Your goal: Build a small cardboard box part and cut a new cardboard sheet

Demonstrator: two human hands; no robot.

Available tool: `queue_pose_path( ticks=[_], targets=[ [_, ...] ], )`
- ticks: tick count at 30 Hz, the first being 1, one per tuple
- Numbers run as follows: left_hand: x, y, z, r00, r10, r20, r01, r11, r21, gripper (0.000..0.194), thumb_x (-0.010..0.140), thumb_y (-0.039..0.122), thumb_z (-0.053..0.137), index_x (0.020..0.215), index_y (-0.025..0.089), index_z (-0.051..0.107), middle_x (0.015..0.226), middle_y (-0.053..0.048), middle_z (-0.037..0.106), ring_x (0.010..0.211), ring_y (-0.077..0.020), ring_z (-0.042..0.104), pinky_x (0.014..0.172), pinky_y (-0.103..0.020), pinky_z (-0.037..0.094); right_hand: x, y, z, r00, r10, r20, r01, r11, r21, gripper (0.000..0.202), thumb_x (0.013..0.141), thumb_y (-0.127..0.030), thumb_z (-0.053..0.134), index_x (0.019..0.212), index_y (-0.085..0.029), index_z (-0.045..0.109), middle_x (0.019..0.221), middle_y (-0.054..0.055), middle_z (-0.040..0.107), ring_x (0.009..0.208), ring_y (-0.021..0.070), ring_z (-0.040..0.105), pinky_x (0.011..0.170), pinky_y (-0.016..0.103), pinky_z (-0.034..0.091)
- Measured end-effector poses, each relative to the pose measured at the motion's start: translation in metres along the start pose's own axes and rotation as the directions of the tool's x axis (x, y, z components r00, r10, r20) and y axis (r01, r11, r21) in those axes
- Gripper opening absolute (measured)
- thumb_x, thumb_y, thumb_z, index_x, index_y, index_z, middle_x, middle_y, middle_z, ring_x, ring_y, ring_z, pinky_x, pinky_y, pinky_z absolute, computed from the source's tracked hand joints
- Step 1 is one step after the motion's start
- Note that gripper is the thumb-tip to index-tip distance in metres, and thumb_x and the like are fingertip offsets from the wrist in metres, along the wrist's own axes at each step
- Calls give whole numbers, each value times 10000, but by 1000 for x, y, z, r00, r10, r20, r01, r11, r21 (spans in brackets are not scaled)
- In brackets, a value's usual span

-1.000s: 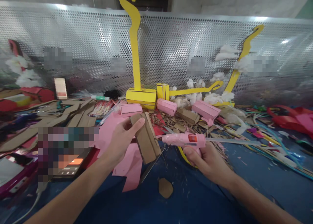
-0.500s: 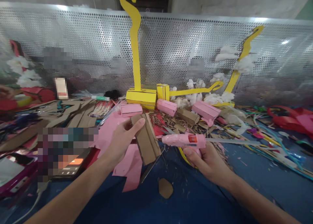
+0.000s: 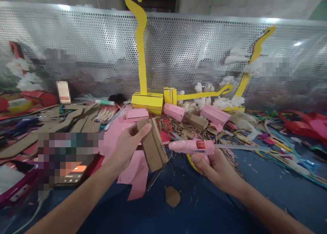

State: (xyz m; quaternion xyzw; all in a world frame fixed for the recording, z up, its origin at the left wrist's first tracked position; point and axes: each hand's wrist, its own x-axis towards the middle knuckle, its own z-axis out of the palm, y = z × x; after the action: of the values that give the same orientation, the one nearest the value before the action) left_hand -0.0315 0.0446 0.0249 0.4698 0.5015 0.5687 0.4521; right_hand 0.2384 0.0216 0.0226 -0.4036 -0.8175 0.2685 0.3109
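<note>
L hand (image 3: 126, 147) grip round 1 cardboard block (image 3: 152, 146); R hand (image 3: 217, 167), 1 glue gun (image 3: 192, 146); approx. 3 pink boxes (image 3: 174, 111).

No text, number or brand can be read anywhere. The pink glue gun (image 3: 191, 146) bears a small red label, too small and blurred to make out, and several patches at left and along the far perforated screen (image 3: 178, 53) are pixelated.

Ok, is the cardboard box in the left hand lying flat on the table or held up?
Held up. The left hand grips the cardboard box tilted above the blue table; glue gun nozzle points at it.
</note>
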Motion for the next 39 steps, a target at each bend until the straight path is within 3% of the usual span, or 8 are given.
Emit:
queue_pose_path(
  ticks=[12, 18, 21, 30, 39],
  targets=[
    [2, -1, -1, 1000, -10, -2, 10, 1000, -16, 529, 742, 568, 750, 1116, 196, 719, 1046, -103, 754, 881, -249, 698, 660, -330, 580, -1, 3, 2, 1000, 4, -21, -4, 1000, 7, 391, 1001, -436, 445, 1174, -158, 658, 593, -43, 395, 521, 111, 325, 467, 246, 255],
    [2, -2, -2, 1000, -3, 3, 3, 1000, -4, 525, 762, 564, 737, 1134, 195, 712, 1059, -104, 742, 891, -243, 687, 651, -316, 574, -2, 4, 2, 996, 63, -68, -60, 997, 44, 396, 987, -482, 454, 940, -154, 671, 545, -46, 381, 486, 106, 318, 448, 251, 228],
    [3, -2, -2, 1000, -8, -5, 8, 1000, -1, 514, 756, 563, 743, 1116, 198, 715, 1036, -94, 747, 868, -237, 689, 640, -311, 572, -2, 4, 2, 999, 38, -33, -36, 998, 57, 357, 993, -463, 452, 986, -166, 649, 576, -42, 404, 508, 112, 337, 468, 256, 244],
    [1, 2, -1, 1000, -3, -4, 3, 1000, -30, 514, 768, 577, 725, 1129, 210, 713, 1075, -97, 750, 921, -253, 696, 631, -292, 567, -2, 4, 3, 999, 40, -34, -38, 996, 76, 449, 982, -524, 451, 784, -161, 625, 563, -23, 444, 514, 107, 366, 472, 242, 282],
    [1, -1, -2, 999, -10, 40, 9, 1000, 13, 511, 784, 571, 717, 1132, 197, 705, 1028, -89, 734, 876, -237, 677, 635, -304, 564, -2, 6, 5, 999, 36, -30, -33, 995, 94, 382, 988, -481, 464, 771, -184, 567, 567, -25, 468, 517, 113, 400, 484, 247, 295]
  ],
)
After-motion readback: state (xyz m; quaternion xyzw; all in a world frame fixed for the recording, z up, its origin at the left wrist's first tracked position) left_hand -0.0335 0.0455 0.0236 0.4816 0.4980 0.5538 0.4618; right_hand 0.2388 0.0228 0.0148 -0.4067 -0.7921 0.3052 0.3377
